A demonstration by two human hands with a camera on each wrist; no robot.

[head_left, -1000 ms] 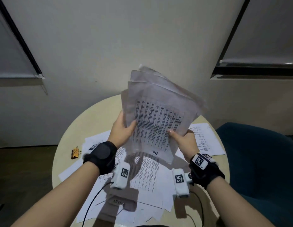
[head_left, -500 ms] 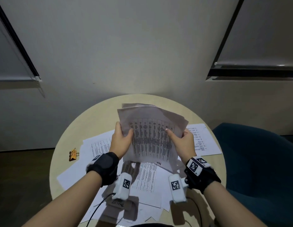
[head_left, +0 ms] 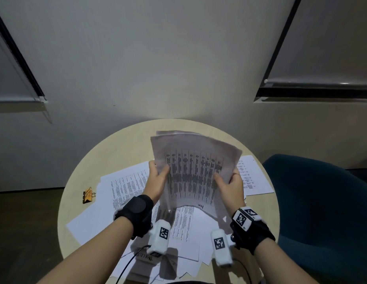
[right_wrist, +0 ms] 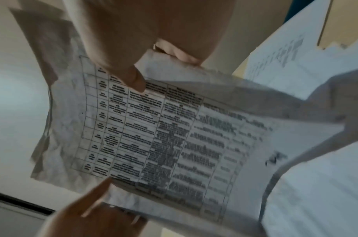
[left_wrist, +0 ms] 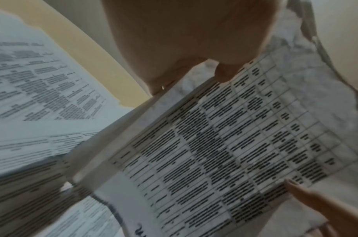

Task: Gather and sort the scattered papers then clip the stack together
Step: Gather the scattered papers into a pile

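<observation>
A loose stack of printed sheets [head_left: 193,171] with a table on its top page stands tilted above the round table, its lower edge near the papers below. My left hand [head_left: 158,178] grips the stack's left edge, thumb on the front. My right hand [head_left: 229,185] grips the right edge the same way. The left wrist view shows the stack [left_wrist: 224,144] with my thumb at its edge; the right wrist view shows the stack [right_wrist: 153,136] pinched by my thumb. Several more sheets [head_left: 125,187] lie scattered on the table. An orange binder clip [head_left: 88,195] lies at the table's left.
The round beige table [head_left: 121,144] stands against a pale wall. A dark teal armchair [head_left: 322,201] is close on the right. One sheet [head_left: 252,177] lies at the table's right edge. A cable [head_left: 127,265] runs from the left wrist camera.
Both hands have brought the stack down from chest height toward the table, and the fanned sheets have drawn closer together.
</observation>
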